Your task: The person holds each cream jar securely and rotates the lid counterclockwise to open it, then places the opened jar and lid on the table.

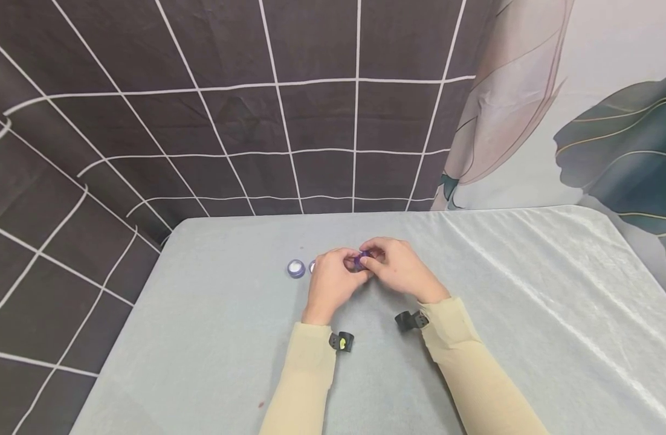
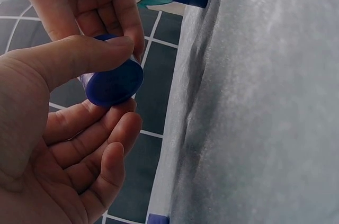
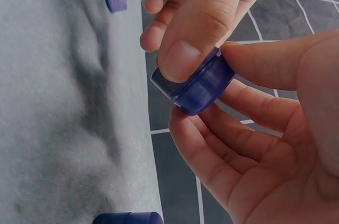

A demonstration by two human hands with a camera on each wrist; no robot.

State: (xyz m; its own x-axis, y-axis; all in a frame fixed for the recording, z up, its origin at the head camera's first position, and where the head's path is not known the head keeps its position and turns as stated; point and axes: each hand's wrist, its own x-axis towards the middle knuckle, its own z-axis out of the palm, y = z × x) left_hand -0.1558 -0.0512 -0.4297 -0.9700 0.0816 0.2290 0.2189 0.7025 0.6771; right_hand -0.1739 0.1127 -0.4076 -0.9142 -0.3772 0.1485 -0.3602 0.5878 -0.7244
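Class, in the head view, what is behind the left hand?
Part of a purple-and-white piece shows past the left hand. The hand covers the rest, so its full shape cannot be seen there.

Passable cloth right of right hand, two purple containers obstructing left of left hand

Facing me hangs dark charcoal fabric ruled with white-lined squares, turning along the left; to its right, a pale curtain with pink and teal leaf shapes. Silvery-grey plush cloth spreads below, creased.
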